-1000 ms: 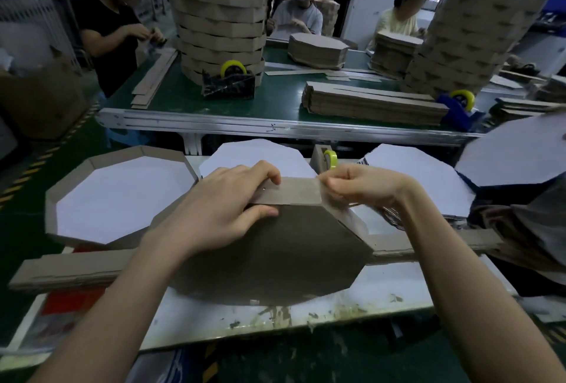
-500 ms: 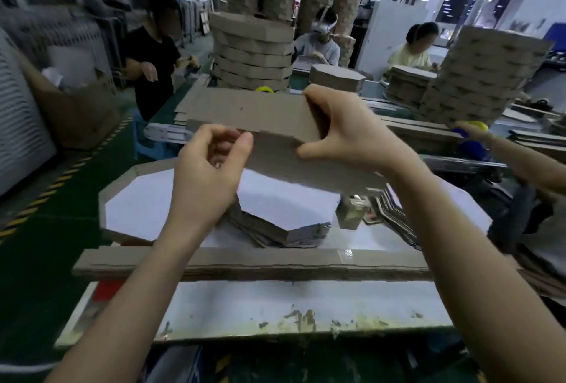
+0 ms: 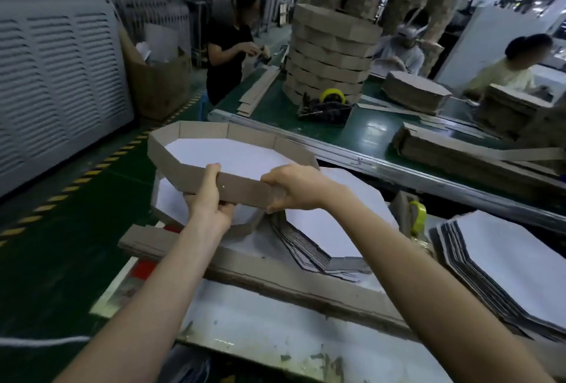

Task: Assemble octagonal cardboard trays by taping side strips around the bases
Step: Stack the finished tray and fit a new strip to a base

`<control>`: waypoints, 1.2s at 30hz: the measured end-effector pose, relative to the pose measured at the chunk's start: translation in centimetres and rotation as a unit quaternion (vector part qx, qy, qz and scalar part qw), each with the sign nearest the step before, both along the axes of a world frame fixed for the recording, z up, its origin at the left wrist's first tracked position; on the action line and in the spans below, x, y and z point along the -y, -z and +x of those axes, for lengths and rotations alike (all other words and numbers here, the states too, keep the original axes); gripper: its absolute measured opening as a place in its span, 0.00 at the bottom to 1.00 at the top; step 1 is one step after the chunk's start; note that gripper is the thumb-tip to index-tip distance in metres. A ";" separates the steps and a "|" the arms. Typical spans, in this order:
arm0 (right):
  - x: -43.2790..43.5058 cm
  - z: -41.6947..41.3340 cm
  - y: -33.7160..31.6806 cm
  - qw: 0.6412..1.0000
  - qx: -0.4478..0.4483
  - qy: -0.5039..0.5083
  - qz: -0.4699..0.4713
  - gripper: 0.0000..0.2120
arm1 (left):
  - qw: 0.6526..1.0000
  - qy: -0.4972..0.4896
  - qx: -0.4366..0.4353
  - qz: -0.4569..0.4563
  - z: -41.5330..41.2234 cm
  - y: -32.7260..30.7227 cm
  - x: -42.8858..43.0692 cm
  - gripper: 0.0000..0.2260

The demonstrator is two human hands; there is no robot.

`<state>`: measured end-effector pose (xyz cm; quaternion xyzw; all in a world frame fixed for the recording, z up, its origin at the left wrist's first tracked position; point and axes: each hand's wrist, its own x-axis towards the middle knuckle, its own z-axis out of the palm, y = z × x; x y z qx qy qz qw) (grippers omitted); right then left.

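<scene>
An assembled octagonal tray [image 3: 196,140], brown walls around a white base, hangs open side up at the left of my table. My left hand [image 3: 211,202] grips its near wall, thumb over the rim. My right hand [image 3: 294,188] grips the same wall farther right. Directly beneath it lies another finished tray [image 3: 171,195] on the table. A stack of flat white octagonal bases [image 3: 330,229] sits to the right of that tray. Long brown side strips [image 3: 275,278] lie across the table in front. A yellow tape roll [image 3: 418,214] stands on its dispenser at the right.
More flat bases [image 3: 505,263] are piled at the far right. Beyond my table runs a green conveyor [image 3: 373,134] with stacked trays [image 3: 330,58], strip bundles and a tape dispenser [image 3: 327,104]. Other people work there. A louvred machine [image 3: 55,76] stands at the left.
The tray went from brown underside up on the table to raised, turned open side up and carried left over the other finished tray. Both hands now hold its near wall.
</scene>
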<state>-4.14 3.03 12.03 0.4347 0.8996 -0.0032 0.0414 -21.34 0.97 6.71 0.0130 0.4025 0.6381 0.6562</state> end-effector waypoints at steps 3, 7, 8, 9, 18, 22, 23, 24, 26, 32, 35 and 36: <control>-3.3 -0.5 3.7 0.999 0.012 -0.020 -0.038 0.18 | 0.999 -0.037 -0.001 -0.010 0.5 2.9 -2.1 0.21; -6.9 -1.1 7.5 0.995 0.031 -0.072 -0.068 0.15 | 0.996 -0.076 -0.013 -0.034 0.2 6.4 -4.5 0.20; -7.7 -1.3 8.2 0.993 0.030 -0.085 -0.080 0.14 | 0.996 -0.082 -0.018 -0.036 0.0 7.1 -5.0 0.21; -8.4 -1.5 8.8 0.991 0.030 -0.097 -0.088 0.14 | 0.995 -0.091 -0.024 -0.038 -0.3 7.7 -5.5 0.21; -11.9 -2.0 12.2 0.987 -0.032 -0.150 -0.050 0.21 | 0.992 -0.120 -0.034 -0.025 -1.7 10.8 -8.5 0.14; -12.5 -2.0 12.8 0.986 -0.024 -0.145 -0.077 0.17 | 0.995 -0.096 -0.001 -0.014 -1.9 12.6 -9.2 0.18; -12.6 -1.9 13.1 0.986 -0.011 -0.141 -0.088 0.17 | 0.996 -0.085 0.010 -0.006 -1.8 13.2 -9.3 0.16; -12.6 -1.8 13.5 0.986 -0.002 -0.133 -0.100 0.17 | 0.997 -0.075 0.019 0.000 -1.7 13.7 -9.3 0.13; -12.7 -1.7 14.2 0.986 -0.002 -0.111 -0.126 0.16 | 0.998 -0.065 0.021 -0.003 -1.5 14.6 -9.1 0.08; -13.2 -2.0 16.2 0.984 -0.010 -0.102 -0.144 0.07 | 0.985 -0.141 -0.047 -0.088 -1.1 15.5 -9.3 0.11; -13.1 -2.0 17.2 0.984 -0.013 -0.118 -0.132 0.07 | 0.932 -0.147 -0.258 -0.208 -1.2 15.4 -9.2 0.31; -13.0 -2.0 17.6 0.984 -0.014 -0.124 -0.129 0.07 | 0.906 -0.138 -0.335 -0.218 -1.3 15.2 -9.0 0.37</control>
